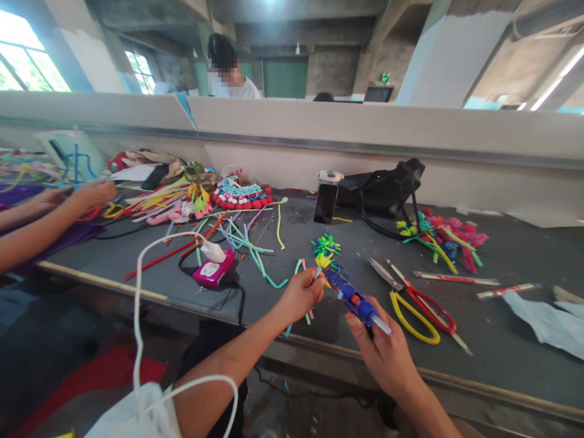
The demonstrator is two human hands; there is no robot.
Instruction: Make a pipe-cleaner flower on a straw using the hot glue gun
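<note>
Dark worktop crowded with craft stems

A dark grey table (506, 344) ran across the view, a pale strip (104, 283) along its front edge at left. Toward the right lay scissors (407, 290) with one yellow and one red handle, two slim red-and-white packets (456, 278) and a crumpled white sheet (542, 322). Behind them sat pink, red and yellow fuzzy flowers (469, 236), just beside a black bag (387, 191). A phone (325, 204) stood propped upright near the middle; nearer the front edge was a green-and-blue tuft (327, 244). Leftward, loose pale-green stems (259, 258) crossed one another, near a magenta power socket (212, 271) and red stems (168, 257).
</note>
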